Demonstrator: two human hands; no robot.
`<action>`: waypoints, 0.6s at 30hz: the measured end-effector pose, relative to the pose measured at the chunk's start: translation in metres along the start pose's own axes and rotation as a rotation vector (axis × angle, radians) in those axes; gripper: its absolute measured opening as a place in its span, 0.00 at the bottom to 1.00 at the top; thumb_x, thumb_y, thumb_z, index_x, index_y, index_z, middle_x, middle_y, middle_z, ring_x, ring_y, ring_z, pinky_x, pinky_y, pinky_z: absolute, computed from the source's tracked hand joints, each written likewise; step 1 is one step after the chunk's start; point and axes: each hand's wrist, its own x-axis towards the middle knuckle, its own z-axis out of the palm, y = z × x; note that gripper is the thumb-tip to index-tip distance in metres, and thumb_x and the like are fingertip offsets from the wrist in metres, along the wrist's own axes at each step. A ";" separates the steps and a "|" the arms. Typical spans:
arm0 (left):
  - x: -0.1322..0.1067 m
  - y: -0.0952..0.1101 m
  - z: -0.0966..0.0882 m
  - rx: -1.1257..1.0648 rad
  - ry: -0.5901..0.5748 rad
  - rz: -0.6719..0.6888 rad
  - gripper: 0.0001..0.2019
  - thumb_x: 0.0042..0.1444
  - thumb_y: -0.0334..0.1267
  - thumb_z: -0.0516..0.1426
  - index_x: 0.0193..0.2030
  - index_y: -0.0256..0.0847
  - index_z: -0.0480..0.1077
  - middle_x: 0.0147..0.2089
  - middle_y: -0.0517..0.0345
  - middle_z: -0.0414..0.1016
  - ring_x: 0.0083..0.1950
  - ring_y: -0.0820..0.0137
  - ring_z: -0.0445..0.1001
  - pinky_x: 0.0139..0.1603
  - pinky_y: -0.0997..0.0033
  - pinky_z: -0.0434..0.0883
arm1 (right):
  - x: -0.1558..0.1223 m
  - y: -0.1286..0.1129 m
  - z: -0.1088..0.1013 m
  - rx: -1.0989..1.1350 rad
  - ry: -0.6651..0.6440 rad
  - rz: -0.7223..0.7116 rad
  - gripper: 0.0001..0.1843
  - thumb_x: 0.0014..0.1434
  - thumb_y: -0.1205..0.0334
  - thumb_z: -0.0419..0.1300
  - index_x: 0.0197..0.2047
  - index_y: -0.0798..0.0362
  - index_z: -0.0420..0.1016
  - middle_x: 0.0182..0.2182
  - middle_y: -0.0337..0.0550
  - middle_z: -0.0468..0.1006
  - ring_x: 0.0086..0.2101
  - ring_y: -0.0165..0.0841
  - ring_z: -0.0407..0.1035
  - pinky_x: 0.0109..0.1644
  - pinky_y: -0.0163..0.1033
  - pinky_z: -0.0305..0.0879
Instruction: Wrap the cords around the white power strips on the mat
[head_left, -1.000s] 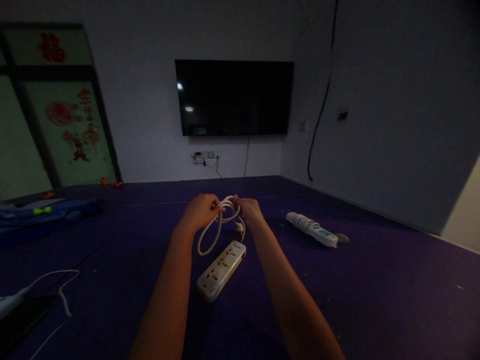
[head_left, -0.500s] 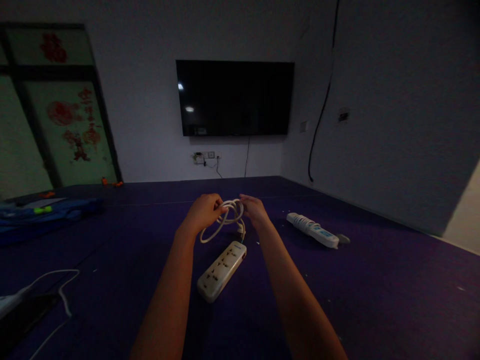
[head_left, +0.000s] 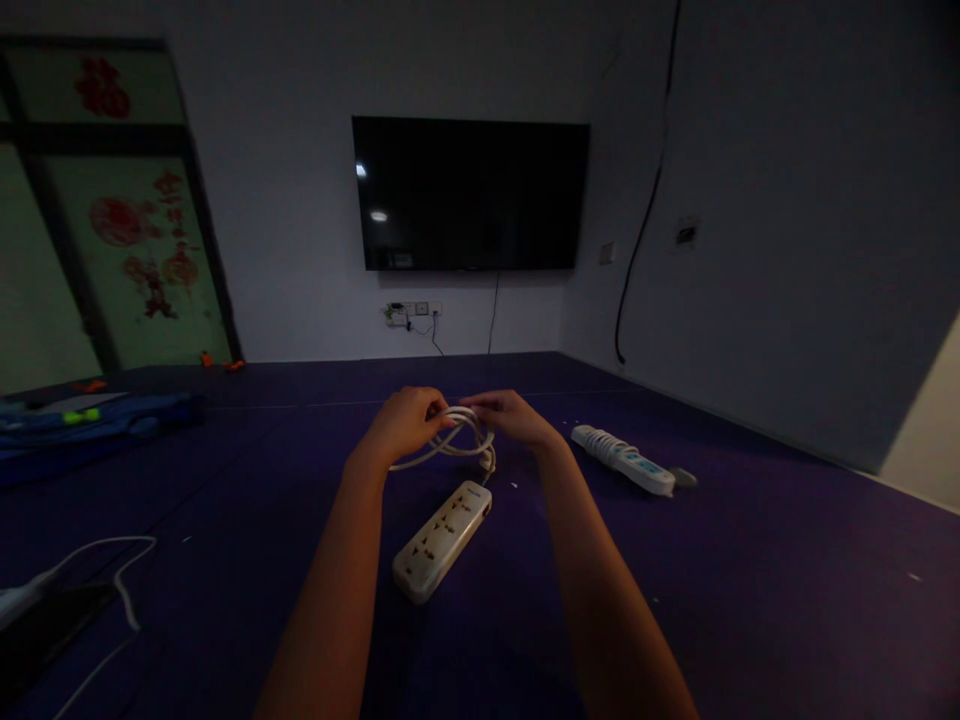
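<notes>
The cord (head_left: 459,437) is a pale coil held just above the floor (head_left: 750,600), between the two hands and beyond the far end of the strip (head_left: 441,541). The left hand (head_left: 409,420) has its grip clenched on the coil's left side. The right hand (head_left: 511,414) lies over the coil's right side with fingers stretched toward the left hand. The dim light and the back of the hand hide whether its grip closes on the cord. One loop trails out below the left hand. Where the cord joins the strip is a small blur at the strip's far corner.

The strip lies flat on the purple floor between the forearms, sockets up, its markings too dark to read. To the right, well apart, lies a second strip (head_left: 621,458) with its cord wound round it and a grey shape at its near end that cannot be made out. At the lower left a white cable (head_left: 124,562) runs out of view. A TV (head_left: 469,194) hangs on the wall.
</notes>
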 end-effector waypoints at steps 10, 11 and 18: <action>0.001 -0.001 0.001 0.083 -0.002 -0.007 0.06 0.52 0.40 0.59 0.32 0.39 0.72 0.32 0.54 0.78 0.33 0.68 0.74 0.32 0.71 0.63 | 0.013 0.012 0.022 0.292 0.428 0.110 0.06 0.40 0.70 0.66 0.26 0.58 0.79 0.16 0.37 0.74 0.17 0.24 0.62 0.23 0.30 0.58; 0.001 -0.001 0.001 0.097 0.000 -0.005 0.06 0.52 0.39 0.59 0.32 0.39 0.72 0.32 0.54 0.78 0.33 0.68 0.74 0.32 0.71 0.63 | 0.014 0.014 0.025 0.332 0.494 0.129 0.05 0.39 0.70 0.66 0.25 0.58 0.79 0.16 0.37 0.74 0.17 0.24 0.62 0.22 0.30 0.58; 0.002 0.002 0.000 0.113 -0.027 0.002 0.05 0.51 0.38 0.60 0.32 0.39 0.72 0.33 0.55 0.78 0.33 0.69 0.74 0.31 0.72 0.62 | 0.021 0.032 0.024 0.461 0.802 0.228 0.04 0.42 0.70 0.66 0.24 0.58 0.74 0.12 0.34 0.70 0.15 0.24 0.62 0.20 0.29 0.59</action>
